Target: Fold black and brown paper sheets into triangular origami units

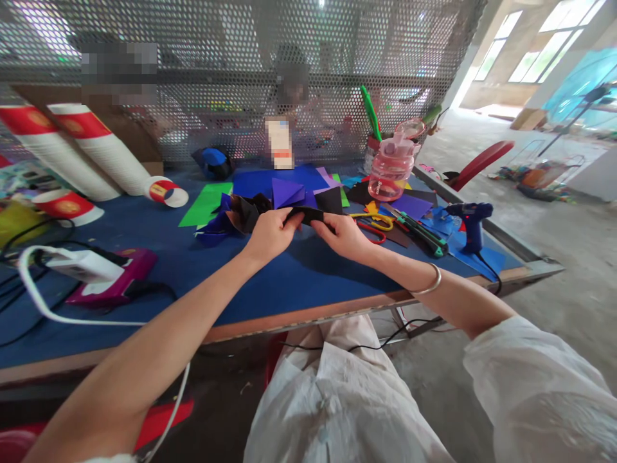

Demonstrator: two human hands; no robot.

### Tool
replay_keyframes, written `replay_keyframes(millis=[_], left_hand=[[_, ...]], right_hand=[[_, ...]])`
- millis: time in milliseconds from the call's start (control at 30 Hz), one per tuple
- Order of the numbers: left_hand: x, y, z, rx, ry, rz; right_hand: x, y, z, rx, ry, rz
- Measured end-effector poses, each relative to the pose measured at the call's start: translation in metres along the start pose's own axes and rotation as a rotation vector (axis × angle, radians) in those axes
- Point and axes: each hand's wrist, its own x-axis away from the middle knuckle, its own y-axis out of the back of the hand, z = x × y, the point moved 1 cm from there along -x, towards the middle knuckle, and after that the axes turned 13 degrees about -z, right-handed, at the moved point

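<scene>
A piece of black paper [306, 213] is held up between both hands above the table. My left hand [270, 233] is closed on its left end, thumb on the near side. My right hand [343, 235] pinches the opposite end. Just beyond my left hand lies a cluster of folded black and dark blue paper [248, 211]. Behind the held piece are a purple folded paper [288, 192] and a black sheet [331, 200]. Scissors with yellow handles [378, 222] lie beside my right hand.
A pink water bottle [391, 168], a green cutter [427, 238] and a blue glue gun [473, 225] are at the right. Stacked paper cups [103, 151] and a purple power strip [113, 276] are at the left. A perforated metal screen [202, 71] closes off the back.
</scene>
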Motion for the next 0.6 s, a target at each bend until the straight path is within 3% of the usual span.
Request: replay_keyframes(millis=[300,600], left_hand=[[0.001,0.000,0.011,0.100,0.126,0.021],[-0.003,-0.003,0.013,0.187,0.139,0.108]], right_hand=[[-0.001,0.000,-0.003,0.010,-0.004,-0.004],[-0.003,0.001,-0.006,0.012,0.016,0.029]])
